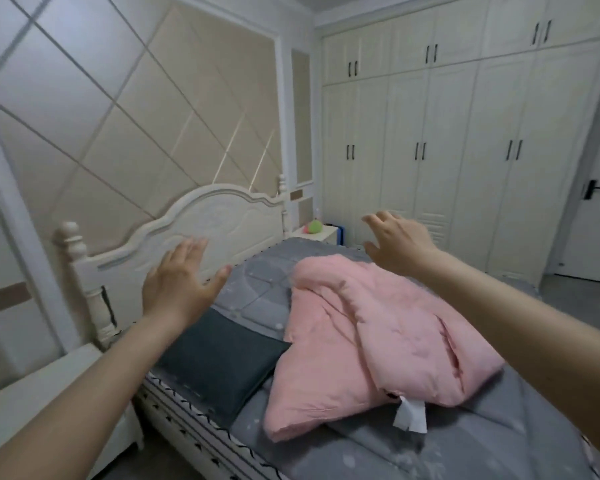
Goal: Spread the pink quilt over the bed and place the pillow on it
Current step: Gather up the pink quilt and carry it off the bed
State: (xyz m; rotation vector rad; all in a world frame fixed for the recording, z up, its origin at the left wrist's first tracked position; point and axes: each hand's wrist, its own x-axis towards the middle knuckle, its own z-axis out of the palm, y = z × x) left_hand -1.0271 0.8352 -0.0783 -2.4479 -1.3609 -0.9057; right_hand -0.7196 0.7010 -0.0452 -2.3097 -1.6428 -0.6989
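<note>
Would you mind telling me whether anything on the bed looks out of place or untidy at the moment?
Yes. The pink quilt lies bunched in a crumpled heap on the grey bed rather than spread flat, with a white tag sticking out at its near edge. The dark grey pillow sits skewed beside it, near the bed's edge.

Both hands (179, 282) (397, 242) outstretched, empty

One quilt (371, 344), seemingly one pillow (219, 365).
</note>
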